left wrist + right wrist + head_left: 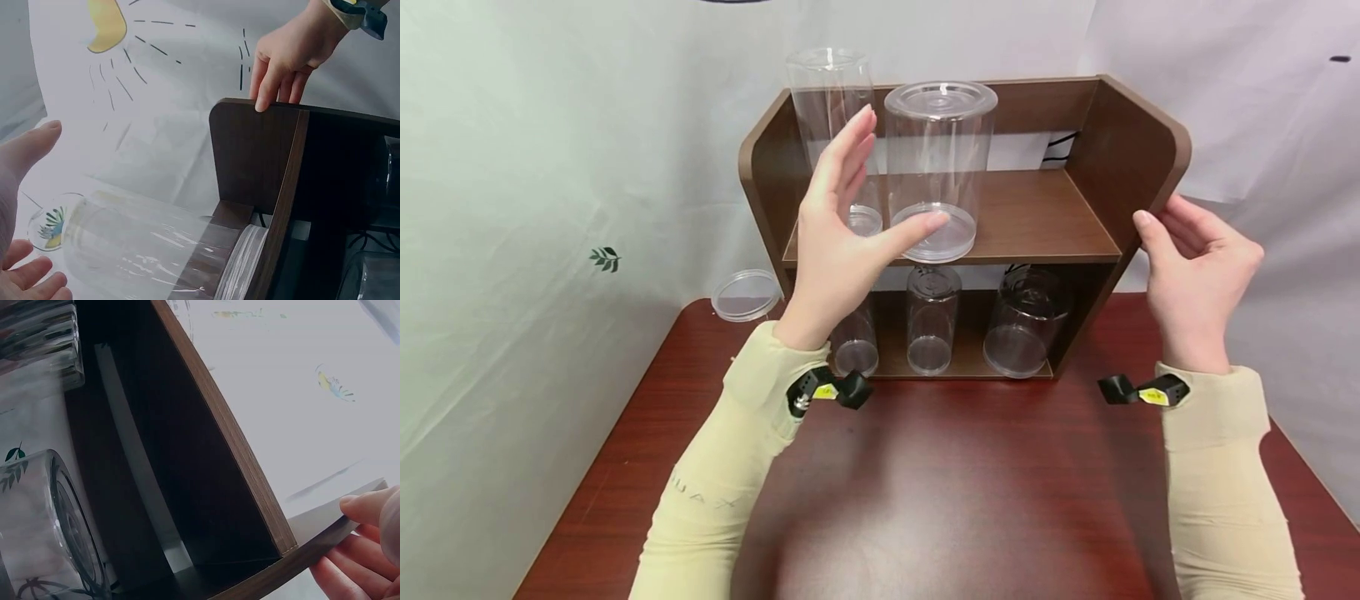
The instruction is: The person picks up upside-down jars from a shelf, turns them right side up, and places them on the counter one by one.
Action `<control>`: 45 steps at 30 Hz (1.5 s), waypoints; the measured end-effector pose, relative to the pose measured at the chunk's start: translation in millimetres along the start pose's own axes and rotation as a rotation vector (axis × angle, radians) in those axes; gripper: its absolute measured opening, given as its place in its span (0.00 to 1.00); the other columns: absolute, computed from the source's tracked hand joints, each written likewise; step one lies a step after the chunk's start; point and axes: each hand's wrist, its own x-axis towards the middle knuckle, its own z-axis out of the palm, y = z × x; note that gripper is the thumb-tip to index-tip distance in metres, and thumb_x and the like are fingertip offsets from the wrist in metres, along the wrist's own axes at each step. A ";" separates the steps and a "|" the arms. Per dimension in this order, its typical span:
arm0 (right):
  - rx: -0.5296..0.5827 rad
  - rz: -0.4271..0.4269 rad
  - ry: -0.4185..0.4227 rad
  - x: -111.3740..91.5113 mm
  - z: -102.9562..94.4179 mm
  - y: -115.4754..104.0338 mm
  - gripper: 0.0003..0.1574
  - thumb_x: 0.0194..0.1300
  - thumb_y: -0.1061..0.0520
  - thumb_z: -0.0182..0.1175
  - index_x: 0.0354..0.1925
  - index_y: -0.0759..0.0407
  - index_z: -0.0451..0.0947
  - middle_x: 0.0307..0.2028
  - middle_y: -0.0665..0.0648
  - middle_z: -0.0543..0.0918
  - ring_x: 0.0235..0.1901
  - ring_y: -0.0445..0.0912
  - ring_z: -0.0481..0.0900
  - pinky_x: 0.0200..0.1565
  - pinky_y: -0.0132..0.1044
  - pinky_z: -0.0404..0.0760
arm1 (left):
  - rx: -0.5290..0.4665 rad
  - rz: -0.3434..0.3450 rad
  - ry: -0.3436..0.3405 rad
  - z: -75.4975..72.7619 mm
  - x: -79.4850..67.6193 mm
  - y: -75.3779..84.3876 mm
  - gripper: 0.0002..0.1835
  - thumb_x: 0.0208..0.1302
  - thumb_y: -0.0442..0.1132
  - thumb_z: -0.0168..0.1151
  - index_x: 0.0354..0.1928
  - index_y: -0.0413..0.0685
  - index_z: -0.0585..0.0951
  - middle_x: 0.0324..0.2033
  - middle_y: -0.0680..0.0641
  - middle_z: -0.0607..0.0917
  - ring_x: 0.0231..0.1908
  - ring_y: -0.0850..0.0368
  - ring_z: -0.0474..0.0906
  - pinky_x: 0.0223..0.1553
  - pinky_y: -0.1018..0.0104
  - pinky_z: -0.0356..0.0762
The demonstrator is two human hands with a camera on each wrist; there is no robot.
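A wide clear plastic jar (940, 154) stands on the upper board of a brown wooden shelf (1037, 218), a ridged band round its lower end. My left hand (838, 250) is in front of this jar at its left, thumb and fingers spread apart. In the left wrist view a gap shows between those fingers and the jar (144, 244). At the far right, my right hand (1201, 271) grips the front edge of the shelf's side panel, thumb on one face and fingers round the other. A taller clear jar (827, 100) stands behind my left hand, partly hidden.
On the lower board stand a narrow jar (932, 321), a wider jar (1028, 325) and another jar (855, 342) partly behind my left wrist. A round clear lid (745, 295) is left of the shelf. The dark red table (970, 483) extends in front; pale cloth hangs around.
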 end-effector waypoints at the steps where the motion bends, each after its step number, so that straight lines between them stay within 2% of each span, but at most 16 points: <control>1: -0.008 -0.001 0.001 0.0 -0.1 0.1 0.21 0.52 0.62 0.79 0.46 0.62 0.89 0.40 0.56 0.90 0.36 0.41 0.88 0.43 0.27 0.84 | 0.000 -0.012 0.001 1.6 2.6 -0.6 0.48 0.49 0.26 0.79 0.72 0.32 0.65 0.70 0.43 0.70 0.68 0.64 0.66 0.70 0.68 0.59; 6: -0.030 -0.011 0.003 0.2 -0.1 0.5 0.21 0.52 0.62 0.79 0.47 0.62 0.89 0.40 0.56 0.90 0.37 0.40 0.88 0.44 0.27 0.84 | 0.001 -0.076 0.004 6.2 13.4 -3.8 0.48 0.51 0.29 0.79 0.74 0.35 0.64 0.71 0.45 0.68 0.69 0.64 0.64 0.70 0.71 0.58; 10: -0.018 -0.019 0.004 0.0 0.5 0.3 0.20 0.52 0.62 0.79 0.46 0.62 0.89 0.40 0.56 0.90 0.37 0.41 0.88 0.43 0.27 0.84 | -0.003 -0.113 -0.007 8.9 15.6 -6.3 0.49 0.52 0.30 0.79 0.74 0.36 0.64 0.71 0.45 0.68 0.69 0.63 0.64 0.69 0.71 0.60; 17: -0.066 -0.042 0.008 -1.7 1.6 -1.0 0.20 0.54 0.62 0.78 0.47 0.61 0.89 0.40 0.55 0.89 0.38 0.41 0.88 0.45 0.28 0.84 | -0.039 -0.123 -0.002 15.1 15.3 -8.3 0.48 0.52 0.31 0.79 0.74 0.38 0.64 0.71 0.48 0.68 0.68 0.63 0.64 0.67 0.68 0.65; 23: -0.061 -0.035 0.011 -2.8 2.3 -3.3 0.19 0.54 0.62 0.78 0.47 0.61 0.89 0.40 0.56 0.90 0.38 0.41 0.88 0.45 0.28 0.84 | -0.078 -0.124 -0.017 25.1 16.0 -3.9 0.48 0.51 0.30 0.80 0.74 0.40 0.65 0.69 0.48 0.69 0.66 0.62 0.67 0.65 0.67 0.69; 27: -0.067 -0.034 0.009 -3.4 3.6 -3.3 0.19 0.54 0.62 0.78 0.47 0.61 0.89 0.41 0.56 0.90 0.38 0.40 0.88 0.45 0.27 0.84 | -0.062 -0.126 -0.020 32.7 17.2 -2.4 0.50 0.51 0.31 0.80 0.75 0.40 0.64 0.68 0.48 0.68 0.65 0.62 0.67 0.64 0.69 0.68; 29: -0.070 -0.033 0.011 -3.6 4.2 -3.5 0.19 0.55 0.62 0.78 0.47 0.60 0.89 0.41 0.55 0.90 0.38 0.40 0.88 0.45 0.27 0.83 | -0.035 -0.143 -0.022 36.5 20.4 -7.1 0.52 0.50 0.34 0.81 0.76 0.42 0.62 0.70 0.50 0.67 0.66 0.64 0.64 0.65 0.73 0.65; 33: -0.056 -0.024 0.016 -3.6 5.0 -5.6 0.19 0.54 0.62 0.78 0.47 0.61 0.89 0.40 0.55 0.90 0.38 0.41 0.88 0.46 0.28 0.83 | 0.015 -0.185 -0.010 44.7 32.1 -27.5 0.57 0.49 0.40 0.83 0.78 0.46 0.58 0.71 0.56 0.64 0.67 0.72 0.59 0.67 0.78 0.57; 37: -0.036 -0.015 0.015 -3.8 4.9 -8.2 0.19 0.54 0.62 0.78 0.46 0.62 0.89 0.40 0.55 0.90 0.38 0.41 0.88 0.46 0.28 0.83 | 0.084 -0.218 0.019 52.8 44.7 -44.6 0.60 0.48 0.47 0.84 0.79 0.51 0.56 0.71 0.60 0.63 0.67 0.74 0.57 0.66 0.80 0.54; 41: -0.013 -0.012 0.023 -3.9 3.9 -9.0 0.19 0.54 0.63 0.78 0.46 0.62 0.89 0.40 0.56 0.90 0.37 0.41 0.88 0.45 0.27 0.83 | 0.149 -0.262 0.030 60.6 54.6 -51.0 0.61 0.47 0.53 0.84 0.79 0.55 0.55 0.72 0.62 0.62 0.68 0.75 0.56 0.65 0.82 0.53; 45: -0.018 -0.021 0.029 -4.1 3.1 -8.6 0.19 0.53 0.63 0.78 0.46 0.62 0.89 0.40 0.56 0.90 0.37 0.41 0.88 0.45 0.27 0.83 | 0.177 -0.289 0.042 66.4 60.7 -53.0 0.59 0.48 0.54 0.83 0.78 0.57 0.56 0.72 0.61 0.63 0.68 0.76 0.55 0.65 0.82 0.53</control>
